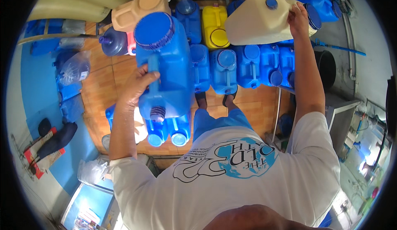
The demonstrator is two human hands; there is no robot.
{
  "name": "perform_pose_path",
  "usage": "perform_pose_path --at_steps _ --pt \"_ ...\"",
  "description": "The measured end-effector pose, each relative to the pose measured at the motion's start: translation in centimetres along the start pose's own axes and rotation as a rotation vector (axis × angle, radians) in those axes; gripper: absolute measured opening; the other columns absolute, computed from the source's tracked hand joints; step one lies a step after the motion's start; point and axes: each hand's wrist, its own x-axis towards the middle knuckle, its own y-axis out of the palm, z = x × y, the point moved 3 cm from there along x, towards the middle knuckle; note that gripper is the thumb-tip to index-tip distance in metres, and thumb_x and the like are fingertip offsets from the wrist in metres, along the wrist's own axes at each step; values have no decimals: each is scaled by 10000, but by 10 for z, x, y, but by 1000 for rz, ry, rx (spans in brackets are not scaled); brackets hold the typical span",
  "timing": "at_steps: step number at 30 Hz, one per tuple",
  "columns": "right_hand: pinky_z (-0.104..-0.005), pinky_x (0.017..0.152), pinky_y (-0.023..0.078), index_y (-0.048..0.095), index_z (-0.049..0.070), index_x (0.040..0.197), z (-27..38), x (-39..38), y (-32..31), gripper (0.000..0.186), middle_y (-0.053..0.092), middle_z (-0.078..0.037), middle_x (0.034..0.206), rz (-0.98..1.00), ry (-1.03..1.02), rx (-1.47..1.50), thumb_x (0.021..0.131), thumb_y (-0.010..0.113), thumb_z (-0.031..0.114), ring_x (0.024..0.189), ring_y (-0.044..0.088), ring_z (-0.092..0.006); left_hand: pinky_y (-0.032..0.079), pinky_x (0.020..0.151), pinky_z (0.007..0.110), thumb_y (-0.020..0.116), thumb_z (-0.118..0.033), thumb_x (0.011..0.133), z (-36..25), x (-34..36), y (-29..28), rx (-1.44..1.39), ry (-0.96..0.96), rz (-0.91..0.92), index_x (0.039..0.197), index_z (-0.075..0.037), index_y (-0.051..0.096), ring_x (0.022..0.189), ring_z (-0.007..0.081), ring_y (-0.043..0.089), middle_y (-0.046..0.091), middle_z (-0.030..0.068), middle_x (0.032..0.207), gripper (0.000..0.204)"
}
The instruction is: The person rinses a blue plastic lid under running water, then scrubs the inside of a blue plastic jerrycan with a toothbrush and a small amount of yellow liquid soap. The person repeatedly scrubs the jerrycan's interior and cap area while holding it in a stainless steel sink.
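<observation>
My left hand (138,83) is wrapped round the handle of a big blue water jug (175,79). This jug has a wide blue screw lid at its far end and a small cap at its near end. On the right, my right hand (299,21) grips a cream-coloured water jug (258,23) near its wide blue lid; the handle is largely hidden by my fingers. The cream jug lies tilted above a row of smaller blue jugs (225,70), and I cannot tell if it rests on them. A yellow jug (214,21) stands between the two held jugs.
Behind the left jug is a beige jug (132,16), with a dark round bottle (113,41) beside it. More blue jugs (179,130) stand below it on the brown tiled floor (101,89). A metal post (278,114) and a black bin (325,68) are on the right.
</observation>
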Motion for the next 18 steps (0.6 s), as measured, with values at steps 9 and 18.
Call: perform_pose_path --at_steps 9,18 --pt "-367 726 552 450 201 1435 -71 145 20 549 696 -96 1066 210 2 89 928 660 213 839 660 -206 565 707 302 704 -337 938 -92 45 96 -288 281 -207 1089 -22 624 811 162 662 681 77 910 359" --pt "-340 697 544 318 89 1525 -34 179 10 762 665 -130 1134 437 -157 -792 894 717 244 802 647 -186 522 739 311 754 -332 882 -122 240 144 -208 393 -243 1103 -35 634 818 167 628 675 71 951 389"
